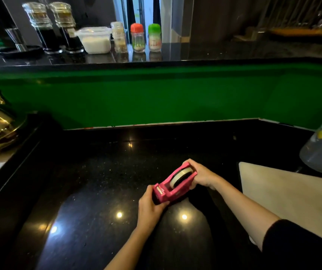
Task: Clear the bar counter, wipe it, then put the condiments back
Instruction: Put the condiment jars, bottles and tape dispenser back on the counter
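Perhaps lifted: tape dispenser (173,185) between hands (150,206) (202,176)

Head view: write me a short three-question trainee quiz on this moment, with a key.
1. True or false: both the left hand and the right hand grip the pink tape dispenser.
2. Which two cap colours stand side by side on the upper counter? A) orange and green B) blue and yellow C) black and white
3. What colour are the contents of the clear plastic tub?
Key: 1 true; 2 A; 3 white.
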